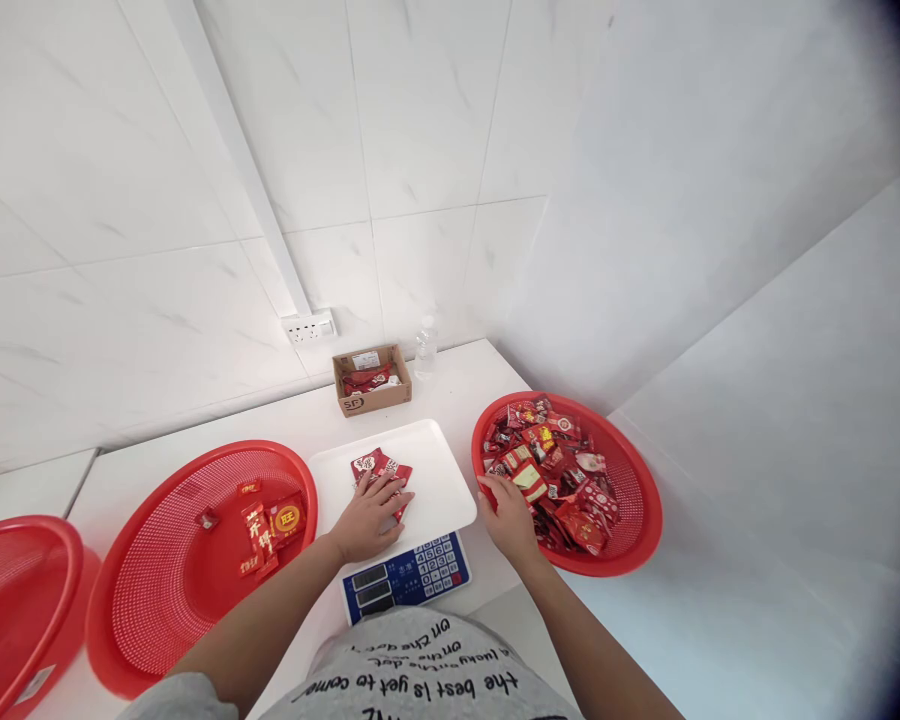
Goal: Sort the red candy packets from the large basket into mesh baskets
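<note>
My left hand (369, 517) lies with its fingers spread on red packets (381, 466) on the white tray (439, 475) of a scale. The scale's blue panel (412, 578) with number keys faces me. My right hand (508, 515) is at the near left rim of a red basket (641, 480) full of red and gold wrapped packets (562, 470). Its thumb and fingers are near the rim and the tray's right edge; whether they hold anything is hidden.
A red basket (139, 560) with a few wrapped pieces stands left of the scale, another red basket (15, 590) at the far left. Behind the tray are a cardboard box (376, 399) of red packets and a clear bottle (426, 348). White walls border the table.
</note>
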The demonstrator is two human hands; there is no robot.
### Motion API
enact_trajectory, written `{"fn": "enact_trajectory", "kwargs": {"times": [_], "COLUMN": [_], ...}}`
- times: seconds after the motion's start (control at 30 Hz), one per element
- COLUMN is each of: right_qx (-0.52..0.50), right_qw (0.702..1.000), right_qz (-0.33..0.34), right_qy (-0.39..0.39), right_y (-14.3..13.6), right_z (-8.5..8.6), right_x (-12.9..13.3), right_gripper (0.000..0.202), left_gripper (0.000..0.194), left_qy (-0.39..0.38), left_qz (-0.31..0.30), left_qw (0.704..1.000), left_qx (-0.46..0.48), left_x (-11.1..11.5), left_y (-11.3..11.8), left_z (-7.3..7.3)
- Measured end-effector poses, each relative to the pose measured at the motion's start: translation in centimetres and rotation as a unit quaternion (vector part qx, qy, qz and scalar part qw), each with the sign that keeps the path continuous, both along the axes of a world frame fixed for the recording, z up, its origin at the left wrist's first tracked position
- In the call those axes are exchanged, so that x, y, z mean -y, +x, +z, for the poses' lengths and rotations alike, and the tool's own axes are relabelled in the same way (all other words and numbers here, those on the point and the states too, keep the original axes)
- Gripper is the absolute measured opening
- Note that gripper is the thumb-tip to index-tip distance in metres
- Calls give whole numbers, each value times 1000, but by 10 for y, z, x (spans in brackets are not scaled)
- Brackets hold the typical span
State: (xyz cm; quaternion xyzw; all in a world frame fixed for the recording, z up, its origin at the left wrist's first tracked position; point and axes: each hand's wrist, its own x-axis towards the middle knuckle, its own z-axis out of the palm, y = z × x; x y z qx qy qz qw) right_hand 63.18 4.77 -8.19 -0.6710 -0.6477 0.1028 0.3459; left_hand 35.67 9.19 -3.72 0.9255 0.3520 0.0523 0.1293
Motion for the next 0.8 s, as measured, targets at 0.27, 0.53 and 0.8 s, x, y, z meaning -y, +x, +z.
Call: {"fn": "enact_trajectory", "kwargs": {"times": [0.27,0.53,0.8], "right_qx": [9,7,1], "right_qw": [1000,1000,1000], "right_qz": [-5,2,-6], "right_qy": [-5,-6,-1], "right_y": [0,0,-2], "right_z": [-3,0,0], "right_x": [-1,0,0], "right_gripper": [28,28,28], "left_gripper": [47,36,30], "left_qy": [56,56,63], "left_qz": [176,273,238], "left_qw": [983,956,966], "left_qx": [-7,95,81], "left_x": [5,4,15], "left_y": [19,11,0], "left_z": [-18,-15,-9]}}
